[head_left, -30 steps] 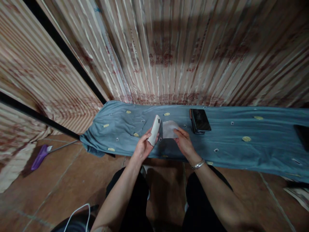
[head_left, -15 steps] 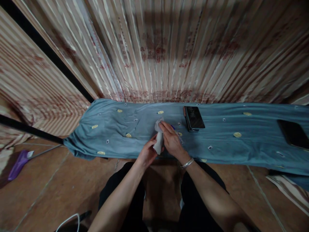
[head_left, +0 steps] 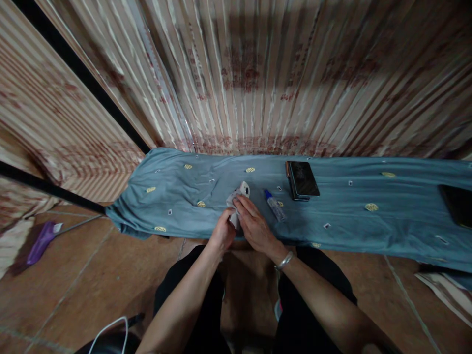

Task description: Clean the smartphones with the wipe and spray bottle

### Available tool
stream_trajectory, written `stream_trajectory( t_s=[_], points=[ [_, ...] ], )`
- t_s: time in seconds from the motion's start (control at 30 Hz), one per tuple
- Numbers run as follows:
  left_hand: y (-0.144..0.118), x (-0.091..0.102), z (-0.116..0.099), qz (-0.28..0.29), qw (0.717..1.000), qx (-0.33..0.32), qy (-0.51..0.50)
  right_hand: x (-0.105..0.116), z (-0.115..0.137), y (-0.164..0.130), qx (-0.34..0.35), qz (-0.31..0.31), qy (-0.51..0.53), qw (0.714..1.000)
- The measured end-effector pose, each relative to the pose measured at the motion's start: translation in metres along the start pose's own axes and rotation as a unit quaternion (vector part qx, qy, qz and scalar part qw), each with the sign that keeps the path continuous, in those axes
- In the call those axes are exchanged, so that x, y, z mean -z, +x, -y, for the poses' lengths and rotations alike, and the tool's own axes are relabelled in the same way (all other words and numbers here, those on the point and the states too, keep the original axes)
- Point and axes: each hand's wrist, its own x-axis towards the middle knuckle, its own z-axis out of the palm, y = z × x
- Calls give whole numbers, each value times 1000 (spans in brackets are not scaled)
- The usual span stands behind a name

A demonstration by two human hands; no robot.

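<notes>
Mid-frame, the left hand (head_left: 223, 231) grips a white phone (head_left: 241, 191) while the right hand (head_left: 252, 223) presses a wipe (head_left: 232, 199) onto it; wiping seems underway, needing steady strokes.

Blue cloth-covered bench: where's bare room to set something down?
The blue patterned cloth lies bare between the stacked dark phones and the dark phone at the right edge, and from the left end to the hands. Crowded mid-bench: left hand and right hand on the white phone with a wipe, small clear blue-capped bottle beside.
</notes>
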Motion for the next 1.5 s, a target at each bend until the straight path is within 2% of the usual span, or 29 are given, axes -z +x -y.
stream_trajectory(
  t_s=[0.27, 0.5, 0.7, 0.87, 1.07, 1.27, 1.37, 1.5],
  points=[
    [-9, -9, 8, 97, 994, 1, 51, 13, -24, 12, -76, -13, -13, 997],
    [-8, -5, 3, 110, 993, 36, 34, 9, -35, 18, -110, -28, 3, 993],
    [-9, -5, -11, 99, 994, 31, 25, 4, -39, 16, -136, -33, 18, 990],
    [-6, -6, -10, 105, 993, 47, 15, 5, -39, 16, -142, -39, 16, 989],
    [-5, -7, -5, 137, 989, 53, 24, 15, -37, 20, -109, -38, -42, 992],
    [-2, -5, -2, 122, 992, 43, 4, 16, -31, 17, -45, -17, -69, 996],
    [1, -3, -2, 103, 994, 34, -23, 10, -27, 14, -11, -1, -63, 998],
    [2, -3, -4, 31, 998, 21, -54, 3, -18, 9, 28, 18, -53, 998]
  ],
)
